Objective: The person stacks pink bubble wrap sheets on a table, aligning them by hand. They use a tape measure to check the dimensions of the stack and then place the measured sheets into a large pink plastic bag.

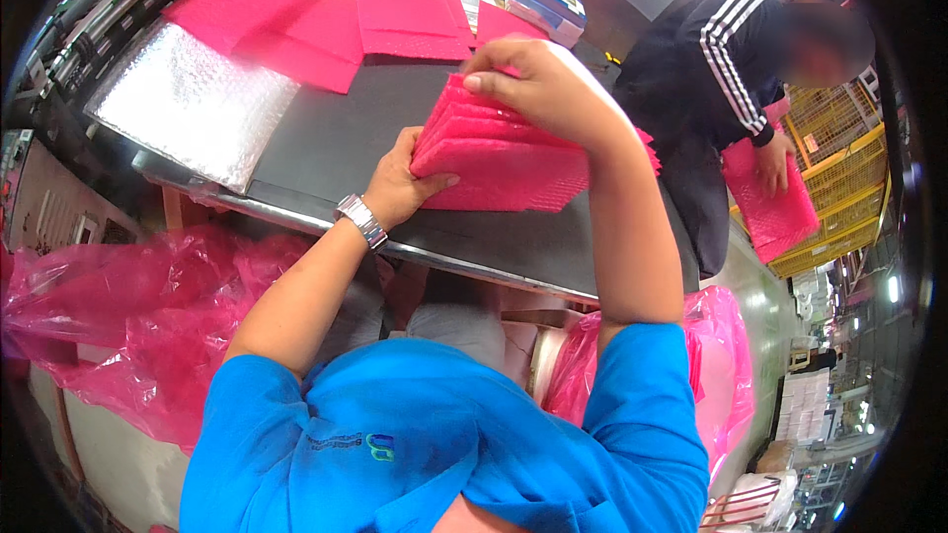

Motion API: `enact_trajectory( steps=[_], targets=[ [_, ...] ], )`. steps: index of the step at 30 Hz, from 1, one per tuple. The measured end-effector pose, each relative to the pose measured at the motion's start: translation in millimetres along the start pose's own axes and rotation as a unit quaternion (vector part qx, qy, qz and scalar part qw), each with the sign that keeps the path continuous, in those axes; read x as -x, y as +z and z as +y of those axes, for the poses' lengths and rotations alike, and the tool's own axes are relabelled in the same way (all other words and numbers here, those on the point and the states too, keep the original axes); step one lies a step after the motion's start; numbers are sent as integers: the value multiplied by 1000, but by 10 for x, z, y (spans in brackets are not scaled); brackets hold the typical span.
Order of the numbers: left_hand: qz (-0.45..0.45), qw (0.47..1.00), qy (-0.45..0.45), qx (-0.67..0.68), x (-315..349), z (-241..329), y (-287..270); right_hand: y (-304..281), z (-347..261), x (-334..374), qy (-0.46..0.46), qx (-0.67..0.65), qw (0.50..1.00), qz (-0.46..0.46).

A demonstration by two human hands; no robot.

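Observation:
A stack of pink bubble-wrap pouches [513, 170] is held up over the dark tabletop. My left hand [403, 181] grips its left end, thumb on the near face and fingers behind. At the upper left corner of the stack, my right hand [538, 84] pinches with thumb and fingertips at the top edges, which fan slightly apart. What exactly lies between those fingertips is partly hidden. Beyond my hands, more pink pouches [410, 15] lie on the table, and a loose spread of pink pouches [267, 15] lies farther left.
Silver bubble-wrap sheets [188, 99] cover the table's left end. A blue-and-white box [546, 2] stands at the back. On the right, a co-worker in a dark striped jacket [726, 49] holds a pink pouch [770, 199]. Pink plastic bags [148, 306] bulge below the table's metal edge.

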State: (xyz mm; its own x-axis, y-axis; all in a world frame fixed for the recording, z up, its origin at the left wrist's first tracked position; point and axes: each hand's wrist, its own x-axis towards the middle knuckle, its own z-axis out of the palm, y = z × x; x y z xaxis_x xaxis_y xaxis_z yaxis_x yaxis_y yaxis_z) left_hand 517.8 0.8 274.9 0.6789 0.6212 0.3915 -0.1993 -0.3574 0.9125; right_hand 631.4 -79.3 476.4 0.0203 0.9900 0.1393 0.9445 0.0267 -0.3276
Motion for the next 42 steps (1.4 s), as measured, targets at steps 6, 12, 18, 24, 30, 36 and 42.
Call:
enact_trajectory(
  steps=[6,12,18,24,30,36,42],
  targets=[
    [17,999,21,30,-12,-4,-20,48,256,-108,0,-326,924,201],
    [17,1000,-1,14,-6,41,-42,59,23,-58,4,-85,976,201],
    [14,998,5,63,-33,-80,-44,175,25,-158,11,-285,931,226],
    [15,997,-2,78,-34,-70,-45,-63,66,21,76,-147,963,214],
    [23,999,5,31,-39,-106,-57,213,-49,-88,-34,-32,987,153],
    [19,999,15,39,-26,-45,-36,-178,237,82,-91,-442,831,325],
    [21,998,26,51,-25,-83,-29,237,86,295,-160,81,954,240]
  ],
)
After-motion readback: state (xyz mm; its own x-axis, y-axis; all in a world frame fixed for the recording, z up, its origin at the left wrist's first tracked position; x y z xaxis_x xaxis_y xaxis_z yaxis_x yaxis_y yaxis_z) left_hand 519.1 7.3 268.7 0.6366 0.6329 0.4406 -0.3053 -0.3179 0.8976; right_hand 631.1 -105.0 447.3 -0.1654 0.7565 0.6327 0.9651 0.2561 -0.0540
